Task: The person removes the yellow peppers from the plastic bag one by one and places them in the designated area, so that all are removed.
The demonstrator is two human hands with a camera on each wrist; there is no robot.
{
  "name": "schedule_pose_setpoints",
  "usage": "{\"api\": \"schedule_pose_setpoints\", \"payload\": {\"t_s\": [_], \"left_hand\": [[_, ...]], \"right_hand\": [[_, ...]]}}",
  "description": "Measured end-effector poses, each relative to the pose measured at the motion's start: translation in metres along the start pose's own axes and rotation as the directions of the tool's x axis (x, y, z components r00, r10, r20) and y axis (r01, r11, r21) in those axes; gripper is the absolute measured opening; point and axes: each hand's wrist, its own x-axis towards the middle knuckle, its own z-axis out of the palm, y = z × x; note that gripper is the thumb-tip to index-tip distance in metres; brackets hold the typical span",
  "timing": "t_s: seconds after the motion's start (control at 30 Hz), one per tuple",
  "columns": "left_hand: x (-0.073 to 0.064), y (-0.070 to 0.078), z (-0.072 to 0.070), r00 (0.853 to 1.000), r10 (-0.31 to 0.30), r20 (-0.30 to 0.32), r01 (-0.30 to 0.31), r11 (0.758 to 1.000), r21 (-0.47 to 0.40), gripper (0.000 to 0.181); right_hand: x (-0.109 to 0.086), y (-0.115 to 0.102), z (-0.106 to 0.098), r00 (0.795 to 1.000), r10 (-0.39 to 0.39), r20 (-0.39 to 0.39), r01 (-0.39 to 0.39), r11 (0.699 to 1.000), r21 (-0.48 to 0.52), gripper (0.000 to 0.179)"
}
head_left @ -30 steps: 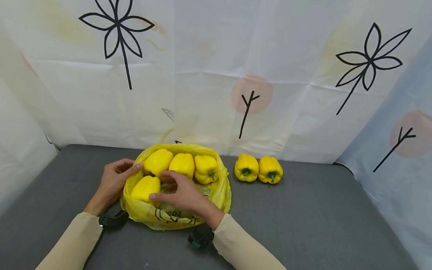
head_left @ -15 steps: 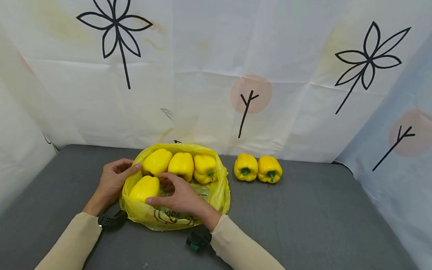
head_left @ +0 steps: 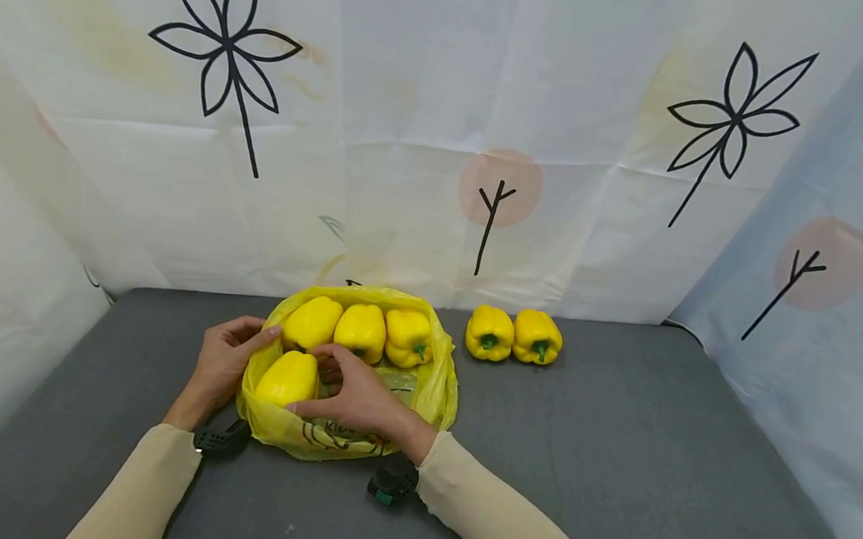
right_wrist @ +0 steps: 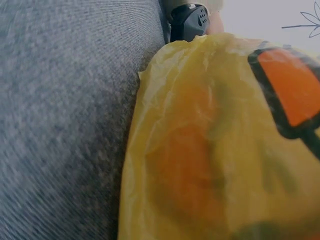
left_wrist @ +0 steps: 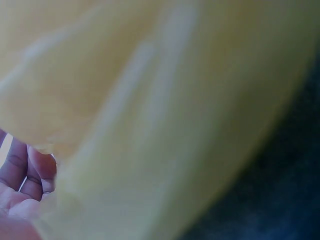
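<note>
Yellow pepper (head_left: 287, 379) lies at near left inside the yellow bag (head_left: 444, 391), grasped from its right by the right hand (head_left: 362, 396); judged light, firm, slippery, bruisable, best held about its broad sides. The left hand (head_left: 220, 361) pinches the bag's soft left rim. Below, grey table (head_left: 652, 452); beyond, white patterned curtain (head_left: 590, 255).

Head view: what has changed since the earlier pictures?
The right hand has spread its thumb slightly leftward and toward the person beside the front-left pepper; no clear grasp or release shows. The left hand still holds the bag; all six peppers stay put.
</note>
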Motion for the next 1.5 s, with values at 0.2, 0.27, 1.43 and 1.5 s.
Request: {"api": "schedule_pose_setpoints", "payload": {"t_s": [0.2,0.27,1.43,1.5], "left_hand": [[0.000,0.001,0.000,1.000,0.007,0.005,-0.007,1.000,-0.002,0.019],[0.001,0.001,-0.001,1.000,0.007,0.007,-0.007,1.000,0.000,0.020],[0.001,-0.001,-0.001,1.000,0.006,-0.001,-0.006,1.000,0.012,0.017],[0.001,-0.001,0.000,1.000,0.002,-0.003,-0.002,1.000,0.009,0.017]], "right_hand": [[0.000,0.000,0.002,1.000,-0.024,-0.012,0.023,0.999,-0.028,0.075],[0.000,0.000,0.003,0.999,-0.032,-0.012,0.031,0.999,-0.038,0.076],[-0.008,-0.024,-0.014,0.996,-0.042,-0.075,0.048,0.995,0.092,0.080],[-0.008,-0.025,-0.016,0.996,-0.044,-0.081,0.051,0.995,0.086,0.080]]}}
